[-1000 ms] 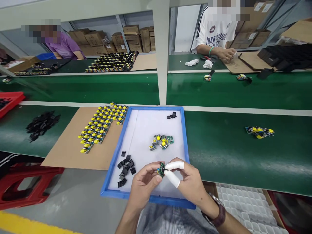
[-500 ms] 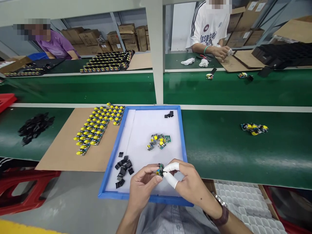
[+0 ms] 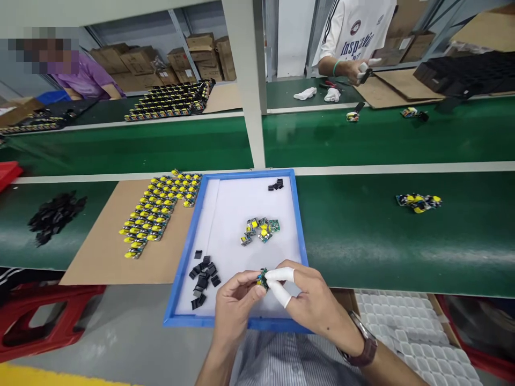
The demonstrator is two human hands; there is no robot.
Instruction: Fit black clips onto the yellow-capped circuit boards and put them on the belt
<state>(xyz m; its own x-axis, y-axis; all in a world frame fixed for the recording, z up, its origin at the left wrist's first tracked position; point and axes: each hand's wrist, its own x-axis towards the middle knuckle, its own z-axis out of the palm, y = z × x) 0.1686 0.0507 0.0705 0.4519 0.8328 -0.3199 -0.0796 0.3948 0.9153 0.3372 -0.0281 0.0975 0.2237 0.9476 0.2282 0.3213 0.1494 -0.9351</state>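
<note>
Left hand [image 3: 236, 301] grasps circuit board [image 3: 262, 279] between hands; right hand [image 3: 309, 292], white-covered fingertips [image 3: 280, 274], now closer against board, pinch unclear. Work on it apparently unfinished. Loose boards [image 3: 264, 233] beyond hands, in blue-rimmed tray [image 3: 299, 217].

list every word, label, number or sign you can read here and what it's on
"Insp", then partly lost letters: across the white shirt of the co-worker opposite; the line below is too blurred to read.
Round badge on that shirt: too small to read.
White label on a cardboard box behind: too small to read.
Held circuit board: any markings too small to read.
I can read no numbers or signs.
</note>
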